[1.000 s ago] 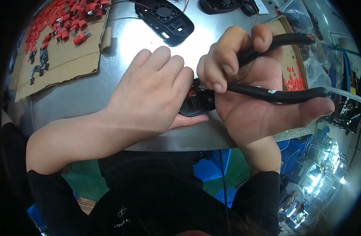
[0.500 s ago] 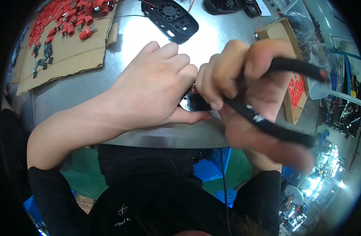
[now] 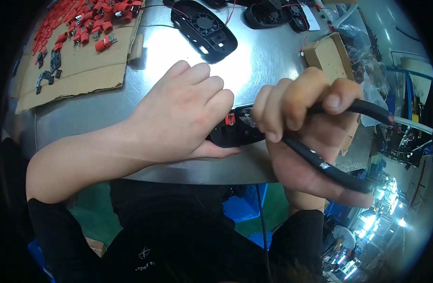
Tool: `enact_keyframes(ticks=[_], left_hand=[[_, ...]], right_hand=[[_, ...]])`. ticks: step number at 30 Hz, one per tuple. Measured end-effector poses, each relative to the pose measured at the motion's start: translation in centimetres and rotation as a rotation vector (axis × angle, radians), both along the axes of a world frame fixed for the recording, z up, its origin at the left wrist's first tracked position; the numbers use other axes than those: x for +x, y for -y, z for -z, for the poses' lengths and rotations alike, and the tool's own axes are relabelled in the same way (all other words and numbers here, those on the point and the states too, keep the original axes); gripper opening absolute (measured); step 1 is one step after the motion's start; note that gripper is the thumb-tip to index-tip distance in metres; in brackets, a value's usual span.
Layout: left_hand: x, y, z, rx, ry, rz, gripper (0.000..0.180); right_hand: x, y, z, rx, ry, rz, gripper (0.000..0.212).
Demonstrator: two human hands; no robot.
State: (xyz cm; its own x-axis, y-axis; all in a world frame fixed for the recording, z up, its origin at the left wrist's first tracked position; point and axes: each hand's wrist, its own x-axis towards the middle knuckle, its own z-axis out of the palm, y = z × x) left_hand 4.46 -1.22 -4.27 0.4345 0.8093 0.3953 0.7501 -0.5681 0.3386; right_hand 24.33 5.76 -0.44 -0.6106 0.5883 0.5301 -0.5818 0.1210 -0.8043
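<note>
My left hand (image 3: 186, 111) is closed around one end of a black plastic housing (image 3: 224, 137), with the thumb along its near side. Inside the housing a small red piece (image 3: 230, 119) shows just past my knuckles. A pair of pliers with black-coated handles (image 3: 315, 160) is in my right hand (image 3: 306, 111), the handles spread apart and the fingers curled over the upper one. Its metal head, partly hidden by my fingers, lies over the housing to the right of the red piece.
Cardboard (image 3: 94, 73) at the far left carries many red cylindrical parts (image 3: 103, 43) and small black pieces (image 3: 55, 61). Black housings with round grilles (image 3: 204, 28) lie at the back. An open cardboard box (image 3: 327, 54) stands at the right, beside clear plastic bags (image 3: 362, 42).
The pliers' head has moved right, away from my left fingers, and the red piece and housing now show more. My right hand has shifted slightly lower and its blur has lessened.
</note>
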Motion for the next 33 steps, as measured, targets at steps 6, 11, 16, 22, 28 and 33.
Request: enact_keyframes(ticks=[6, 11, 16, 22, 28, 33], left_hand=[[0.2, 0.1, 0.3, -0.015, 0.02, 0.0, 0.059], [0.2, 0.1, 0.4, -0.027, 0.009, 0.001, 0.06], [-0.1, -0.1, 0.5, -0.027, 0.012, 0.001, 0.06], [-1.1, -0.3, -0.9, -0.006, -0.012, 0.009, 0.061], [-2.4, -1.3, -2.2, 0.15, -0.006, -0.073, 0.063], [-11.7, -2.9, -7.7, -0.034, 0.038, -0.553, 0.063]], right_hand=[[0.1, 0.2, 0.4, -0.073, 0.1, -0.014, 0.104], [0.2, 0.5, 0.3, -0.222, 0.105, 0.019, 0.108], [-0.3, 0.4, 0.3, -0.18, 0.135, 0.042, 0.109], [0.2, -3.1, -1.6, -0.171, -0.1, 0.045, 0.108], [5.2, -11.8, 0.0, -0.492, -0.171, 0.228, 0.107], [3.7, -11.8, 2.7, -0.735, -0.09, 0.38, 0.105]])
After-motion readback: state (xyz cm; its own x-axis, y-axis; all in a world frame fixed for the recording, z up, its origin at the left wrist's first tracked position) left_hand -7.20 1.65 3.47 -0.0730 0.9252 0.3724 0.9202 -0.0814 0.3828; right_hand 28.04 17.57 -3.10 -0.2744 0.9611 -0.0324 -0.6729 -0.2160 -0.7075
